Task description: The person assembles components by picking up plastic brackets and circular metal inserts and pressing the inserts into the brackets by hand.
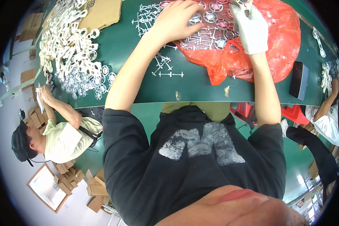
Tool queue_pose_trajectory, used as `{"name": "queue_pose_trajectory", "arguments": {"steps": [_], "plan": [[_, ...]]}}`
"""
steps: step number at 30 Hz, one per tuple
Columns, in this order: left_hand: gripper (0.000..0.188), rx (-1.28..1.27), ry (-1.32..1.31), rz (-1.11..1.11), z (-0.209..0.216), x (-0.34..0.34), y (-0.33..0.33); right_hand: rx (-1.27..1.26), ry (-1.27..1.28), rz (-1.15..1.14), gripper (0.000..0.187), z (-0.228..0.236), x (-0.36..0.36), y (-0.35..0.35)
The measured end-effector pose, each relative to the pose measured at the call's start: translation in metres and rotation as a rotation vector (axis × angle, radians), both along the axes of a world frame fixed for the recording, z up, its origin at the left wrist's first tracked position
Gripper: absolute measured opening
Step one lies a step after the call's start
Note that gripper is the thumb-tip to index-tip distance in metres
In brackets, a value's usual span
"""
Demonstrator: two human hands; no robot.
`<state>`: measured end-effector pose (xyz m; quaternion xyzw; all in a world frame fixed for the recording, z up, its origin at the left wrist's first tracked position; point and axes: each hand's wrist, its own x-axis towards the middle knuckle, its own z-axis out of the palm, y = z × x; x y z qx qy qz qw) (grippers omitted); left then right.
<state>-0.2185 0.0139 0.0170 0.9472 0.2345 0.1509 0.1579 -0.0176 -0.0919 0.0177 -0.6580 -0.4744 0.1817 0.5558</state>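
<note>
My left hand [176, 22] is bare and reaches over the parts at the table's far side. Its fingers and thumb are spread apart, close to clear round spoked parts [210, 17]. My right hand [254, 34] wears a white glove. At its fingertips, by the upper edge, it grips a white plastic part [245, 3], mostly cut off from view. Beneath both hands lies a red plastic bag [280, 35] with round parts and thin grey cross-shaped pieces [201, 39] on it.
On the left is a heap of white plastic parts [69, 41], with clear round parts [81, 81] before it. Cardboard [103, 15] lies behind. A dark box [298, 80] stands at the right on the green table [150, 92]. Co-workers [69, 133] sit at both sides.
</note>
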Motion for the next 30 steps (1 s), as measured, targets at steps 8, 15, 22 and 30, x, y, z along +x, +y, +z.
{"name": "queue_pose_trajectory", "arguments": {"steps": [8, 15, 22, 30], "plan": [[0.057, 0.156, -0.160, 0.086, -0.010, -0.028, -0.009, -0.259, -0.096, 0.026, 0.037, -0.002, -0.001, -0.001], [0.059, 0.179, -0.186, 0.090, -0.007, -0.006, -0.021, -0.378, -0.109, 0.031, 0.041, 0.006, -0.012, -0.004], [0.052, 0.043, -0.339, 0.106, -0.013, 0.000, -0.026, -0.393, -0.189, 0.032, 0.043, 0.007, -0.009, -0.007], [0.055, -0.191, -0.660, 0.033, 0.008, -0.012, -0.047, -0.483, -0.570, 0.231, 0.042, 0.019, -0.026, -0.022]]}}
